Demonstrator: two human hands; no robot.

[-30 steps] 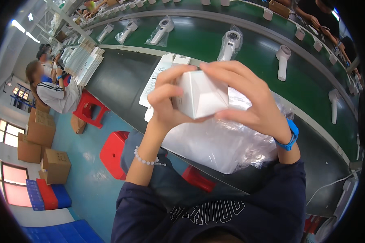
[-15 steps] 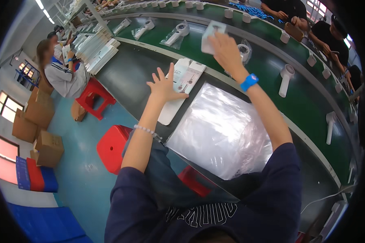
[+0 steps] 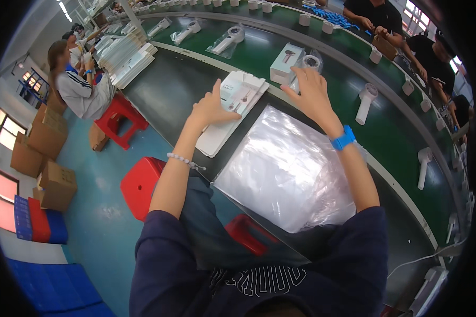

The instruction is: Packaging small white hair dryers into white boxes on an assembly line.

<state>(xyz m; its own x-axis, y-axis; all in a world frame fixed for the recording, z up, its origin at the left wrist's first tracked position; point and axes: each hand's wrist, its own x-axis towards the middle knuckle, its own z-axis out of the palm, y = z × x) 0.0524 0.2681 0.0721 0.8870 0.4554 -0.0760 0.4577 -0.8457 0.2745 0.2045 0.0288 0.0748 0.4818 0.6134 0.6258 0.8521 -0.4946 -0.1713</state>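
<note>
My left hand (image 3: 212,112) rests over the near side of a small pile of flat white printed cartons (image 3: 243,89), thumb and forefinger spread wide. My right hand (image 3: 313,98) reaches over the green conveyor belt, its fingers stretched above a white handheld fan in a clear bag (image 3: 311,63). Part of the fan's handle shows between thumb and fingers; whether they touch it, I cannot tell. Just left of this fan an upright white box (image 3: 286,64) with a fan picture stands on the belt. Between my forearms lies a stack of clear plastic bags (image 3: 275,164) on the dark table.
More bagged fans (image 3: 230,41) lie along the belt to the left, bare fans (image 3: 366,103) to the right. A tall stack of flat cartons (image 3: 129,63) sits at the table's far left, beside a seated person (image 3: 82,87). A red stool (image 3: 142,186) stands left of me. Several co-workers sit across the belt.
My right hand has let go of the white box, which now stands on the belt, and has moved right to the bagged fan. My left hand has come down onto the flat cartons.
</note>
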